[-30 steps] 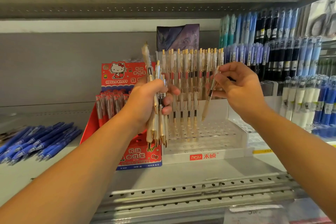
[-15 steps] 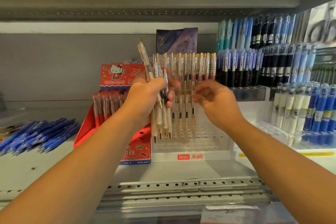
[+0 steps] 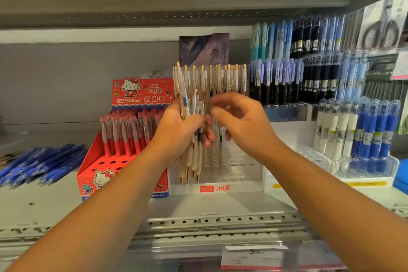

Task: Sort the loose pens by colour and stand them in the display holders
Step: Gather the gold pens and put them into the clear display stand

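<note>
The left hand [image 3: 176, 132] is clamped on a bundle of pearly pens [image 3: 191, 139], gold tips down, long axes near upright. Just right of it, the right hand [image 3: 242, 123] pinches at the bundle's top, seemingly picking one out. Directly behind stands the clear perforated holder [image 3: 234, 170], its back row filled.

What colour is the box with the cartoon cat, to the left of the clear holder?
The box is red, shown best in the head view.
</note>
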A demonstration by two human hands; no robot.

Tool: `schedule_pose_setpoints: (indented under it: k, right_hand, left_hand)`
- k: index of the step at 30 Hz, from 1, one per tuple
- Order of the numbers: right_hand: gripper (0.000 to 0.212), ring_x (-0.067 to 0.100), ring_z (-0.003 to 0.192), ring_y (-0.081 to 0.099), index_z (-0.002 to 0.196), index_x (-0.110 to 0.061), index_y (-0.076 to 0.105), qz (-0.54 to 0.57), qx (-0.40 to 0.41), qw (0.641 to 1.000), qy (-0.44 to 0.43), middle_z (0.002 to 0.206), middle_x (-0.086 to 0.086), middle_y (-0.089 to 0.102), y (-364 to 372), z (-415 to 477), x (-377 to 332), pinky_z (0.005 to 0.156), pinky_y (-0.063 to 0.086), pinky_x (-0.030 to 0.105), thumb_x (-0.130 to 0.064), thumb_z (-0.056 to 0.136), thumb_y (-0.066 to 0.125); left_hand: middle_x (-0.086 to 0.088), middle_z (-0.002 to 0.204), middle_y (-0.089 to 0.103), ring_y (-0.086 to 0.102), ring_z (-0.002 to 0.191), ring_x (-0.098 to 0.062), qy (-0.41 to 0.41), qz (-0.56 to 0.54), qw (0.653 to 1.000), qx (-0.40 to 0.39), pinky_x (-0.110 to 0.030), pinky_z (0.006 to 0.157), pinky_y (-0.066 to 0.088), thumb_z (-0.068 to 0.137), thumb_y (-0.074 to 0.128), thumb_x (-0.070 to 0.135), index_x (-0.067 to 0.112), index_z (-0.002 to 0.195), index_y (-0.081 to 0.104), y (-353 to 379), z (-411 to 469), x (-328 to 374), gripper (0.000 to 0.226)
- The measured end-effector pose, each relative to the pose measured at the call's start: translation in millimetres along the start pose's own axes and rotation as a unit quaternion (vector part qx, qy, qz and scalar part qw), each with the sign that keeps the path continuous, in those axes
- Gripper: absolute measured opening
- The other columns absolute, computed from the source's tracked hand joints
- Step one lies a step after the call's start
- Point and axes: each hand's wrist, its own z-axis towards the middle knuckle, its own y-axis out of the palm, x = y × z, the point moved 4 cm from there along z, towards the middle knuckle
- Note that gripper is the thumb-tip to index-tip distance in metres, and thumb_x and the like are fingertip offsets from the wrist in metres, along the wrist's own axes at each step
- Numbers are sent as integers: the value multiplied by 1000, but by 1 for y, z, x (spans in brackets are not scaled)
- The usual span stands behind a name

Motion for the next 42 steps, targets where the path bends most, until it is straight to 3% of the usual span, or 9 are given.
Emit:
schedule_pose_setpoints:
  k: [5, 10, 16, 21, 24, 26, 28, 35, 42]
  right_hand:
    - [26, 15, 51, 61, 113, -22, 64, 111, -54, 992, 32, 88, 0, 68, 14, -1, -1, 45, 47, 20, -5, 93, 64]
    - [14, 9, 50, 60, 98, -20, 63, 105, -50, 989, 86, 70, -12, 70, 13, 1, 9, 46, 48, 17, -8, 92, 66]
    - [8, 19, 61, 60, 92, -23, 67, 66, -50, 992, 98, 77, 22, 68, 12, 1, 11, 51, 49, 14, -15, 93, 65]
    - [5, 9, 54, 55, 96, -13, 64, 109, -48, 986, 120, 73, 1, 61, 13, -1, 10, 49, 53, 21, -12, 97, 59]
    - [6, 10, 77, 67, 99, -12, 62, 91, -8, 990, 104, 89, 4, 68, 7, 4, 11, 71, 58, 26, -13, 98, 57]
    - [6, 16, 85, 71, 99, -12, 60, 133, 26, 986, 99, 87, 3, 74, 3, 7, 10, 78, 59, 29, -10, 98, 55]
    - [5, 16, 78, 73, 99, -11, 60, 161, 62, 981, 92, 80, 1, 75, -4, 8, 8, 69, 60, 27, -8, 98, 56]
    - [10, 14, 73, 72, 93, -17, 61, 56, 108, 990, 73, 88, 9, 71, -27, 16, 5, 56, 59, 27, -8, 94, 64]
    - [19, 27, 89, 69, 88, -25, 59, -32, 114, 991, 64, 95, 9, 70, -36, 20, 16, 65, 62, 42, -7, 95, 62]
  left_hand:
    - [-12, 61, 64, 62, 49, -25, 19, -3, 999, -37, -31, 45, 51, 94, 46, -6, -1, 126, 41, 2, -2, -2, 32]
    - [-17, 69, 67, 64, 56, -30, 14, -22, 998, -52, -33, 47, 52, 90, 49, 1, 0, 129, 42, 3, 0, -7, 40]
    - [-10, 78, 71, 68, 63, -30, 11, -22, 998, -50, -34, 48, 54, 88, 53, 7, 8, 130, 45, 3, 1, -12, 43]
    - [-8, 86, 73, 71, 67, -34, 7, -46, 999, 2, -43, 52, 58, 84, 55, 3, 15, 120, 54, -2, 2, -13, 38]
    - [-6, 80, 71, 69, 65, -31, 21, -43, 997, 65, -51, 54, 58, 79, 54, 2, 6, 119, 52, -10, 5, -13, 39]
    - [-8, 81, 72, 69, 63, -29, 28, -43, 995, 84, -48, 54, 59, 83, 52, -2, 2, 122, 48, -14, 6, -12, 40]
    - [-8, 71, 69, 70, 60, -32, 27, -45, 994, 100, -41, 52, 58, 87, 49, -7, 2, 117, 47, -19, 6, -13, 31]
    - [-7, 59, 52, 49, 44, -24, 7, -41, 996, 78, -32, 43, 44, 85, 50, -2, 11, 101, 48, -19, 5, -17, 21]
    - [-6, 62, 58, 50, 45, -23, 0, -34, 999, 37, -31, 41, 44, 78, 56, 7, 16, 96, 49, -15, 2, -16, 22]
